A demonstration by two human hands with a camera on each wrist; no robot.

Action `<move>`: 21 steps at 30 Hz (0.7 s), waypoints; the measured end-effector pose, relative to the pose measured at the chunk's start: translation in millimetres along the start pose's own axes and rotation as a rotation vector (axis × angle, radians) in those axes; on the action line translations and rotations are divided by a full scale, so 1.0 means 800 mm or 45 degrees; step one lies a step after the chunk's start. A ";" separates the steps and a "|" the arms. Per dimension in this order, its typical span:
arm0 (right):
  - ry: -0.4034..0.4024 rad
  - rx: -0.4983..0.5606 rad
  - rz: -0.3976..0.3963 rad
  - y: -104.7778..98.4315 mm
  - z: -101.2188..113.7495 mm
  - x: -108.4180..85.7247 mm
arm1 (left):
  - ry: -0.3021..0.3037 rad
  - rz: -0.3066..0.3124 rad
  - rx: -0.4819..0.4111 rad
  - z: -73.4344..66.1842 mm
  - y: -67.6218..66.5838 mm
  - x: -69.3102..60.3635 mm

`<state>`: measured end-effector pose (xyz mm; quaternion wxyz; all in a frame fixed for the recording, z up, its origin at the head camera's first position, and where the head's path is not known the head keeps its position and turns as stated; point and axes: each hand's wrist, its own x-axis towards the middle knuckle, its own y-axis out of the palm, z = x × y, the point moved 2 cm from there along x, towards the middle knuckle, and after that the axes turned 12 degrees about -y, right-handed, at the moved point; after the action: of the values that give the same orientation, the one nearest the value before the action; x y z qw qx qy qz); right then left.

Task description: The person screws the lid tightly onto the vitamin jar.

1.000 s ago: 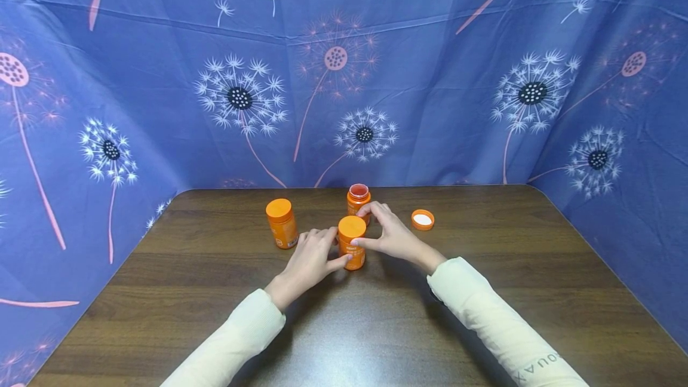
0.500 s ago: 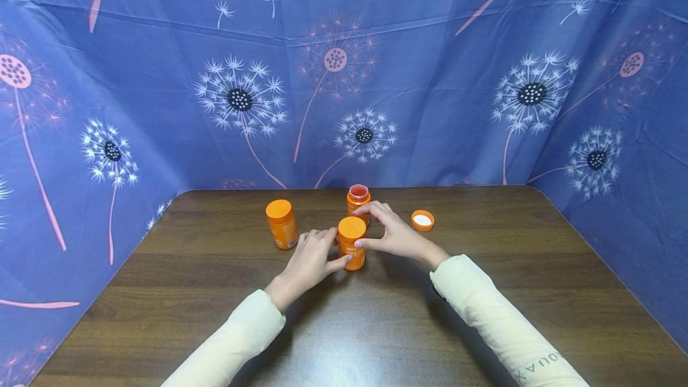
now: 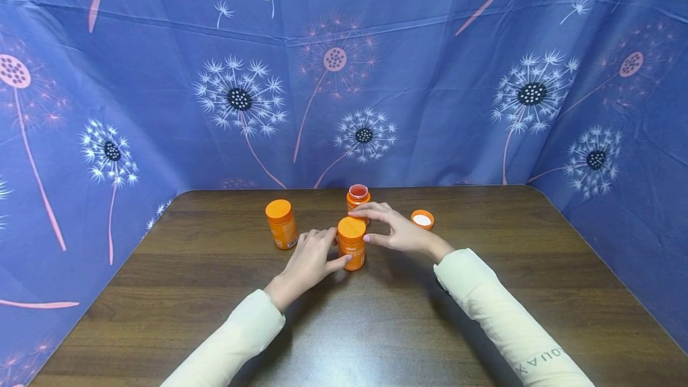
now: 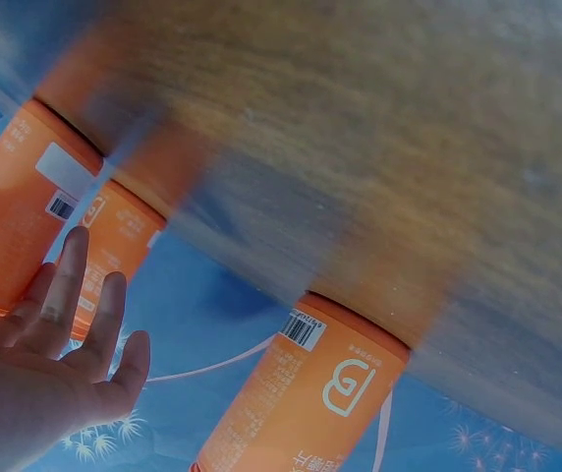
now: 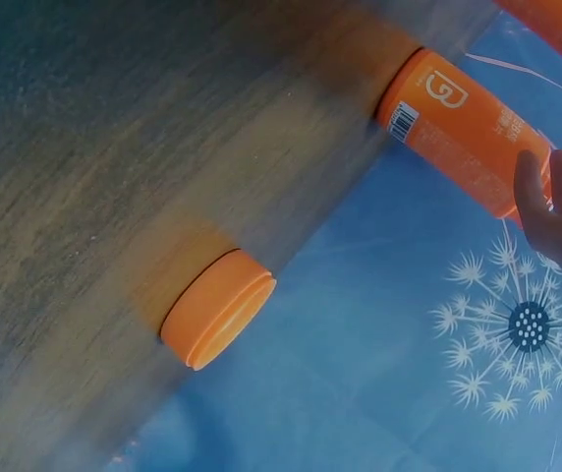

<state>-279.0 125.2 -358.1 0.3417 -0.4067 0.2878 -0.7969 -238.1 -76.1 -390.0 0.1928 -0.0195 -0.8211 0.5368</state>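
Observation:
An orange screw-top jar (image 3: 352,255) stands upright mid-table. My left hand (image 3: 307,258) holds its body from the left, thumb across the front and fingers behind. At its lid (image 3: 352,227), my right hand (image 3: 399,230) has the thumb on the right edge and fingers along the back; the far contact is partly hidden. Right behind stands an uncapped orange jar (image 3: 358,192), its mouth facing up and its lower part covered by the right fingers. The left wrist view shows the left hand (image 4: 60,354) beside the held jar (image 4: 26,206).
Another capped orange jar (image 3: 282,229) stands to the left of my left hand. A loose orange lid (image 3: 422,220) lies white inside up, beyond my right hand. The wooden table (image 3: 177,279) ends at a blue dandelion-print cloth (image 3: 441,142).
My right hand has turned around the lid: its thumb went from the front to the right side, and its fingers slid left along the back. The left hand and jars stayed put.

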 end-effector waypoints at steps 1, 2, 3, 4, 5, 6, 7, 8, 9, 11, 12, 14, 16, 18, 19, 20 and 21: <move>0.006 0.000 0.001 0.000 -0.001 0.000 | -0.001 0.000 -0.001 0.000 0.000 0.000; 0.008 0.001 -0.002 0.000 -0.002 0.000 | -0.001 0.001 -0.001 0.000 0.000 0.000; 0.015 -0.003 -0.006 0.000 -0.002 0.001 | -0.002 0.002 -0.001 0.000 0.000 0.000; 0.021 -0.005 -0.009 -0.001 -0.001 0.001 | -0.005 0.005 -0.002 0.000 0.000 0.000; 0.030 -0.006 -0.016 -0.001 -0.002 0.001 | -0.007 0.008 -0.005 0.000 0.000 0.000; 0.041 -0.007 -0.023 -0.001 -0.002 0.001 | -0.009 0.010 -0.007 0.000 0.000 0.000; 0.053 -0.009 -0.031 -0.001 -0.002 0.001 | -0.011 0.013 -0.009 0.000 0.000 0.000; 0.067 -0.011 -0.040 -0.001 -0.002 0.001 | -0.013 0.014 -0.010 0.000 0.000 0.000; 0.079 -0.014 -0.051 -0.001 -0.003 0.001 | -0.014 0.015 -0.013 0.000 0.000 0.000; 0.102 -0.019 -0.076 0.000 -0.003 0.001 | -0.015 0.014 -0.016 0.000 0.000 0.000; 0.110 -0.023 -0.088 0.001 -0.003 0.001 | -0.014 0.011 -0.016 0.000 0.001 0.000; 0.128 -0.028 -0.113 0.004 -0.003 0.002 | -0.011 0.007 -0.016 0.000 0.001 0.000; 0.150 -0.027 -0.138 0.006 -0.003 0.001 | -0.006 0.003 -0.017 0.000 0.001 0.000; 0.174 -0.020 -0.165 0.010 -0.003 0.000 | -0.003 0.000 -0.018 0.000 0.001 0.000; 0.186 -0.017 -0.180 0.012 -0.003 0.000 | -0.002 0.001 -0.021 0.000 0.001 -0.001; 0.194 -0.012 -0.196 0.013 -0.004 0.000 | 0.000 0.001 -0.024 0.000 0.001 -0.001; 0.198 -0.011 -0.210 0.015 -0.004 -0.001 | 0.001 -0.001 -0.025 0.000 0.001 -0.001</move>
<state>-277.5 118.9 -368.6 0.2498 -0.3676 0.2824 -0.8502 -237.7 -76.1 -390.7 0.1930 -0.0212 -0.8264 0.5286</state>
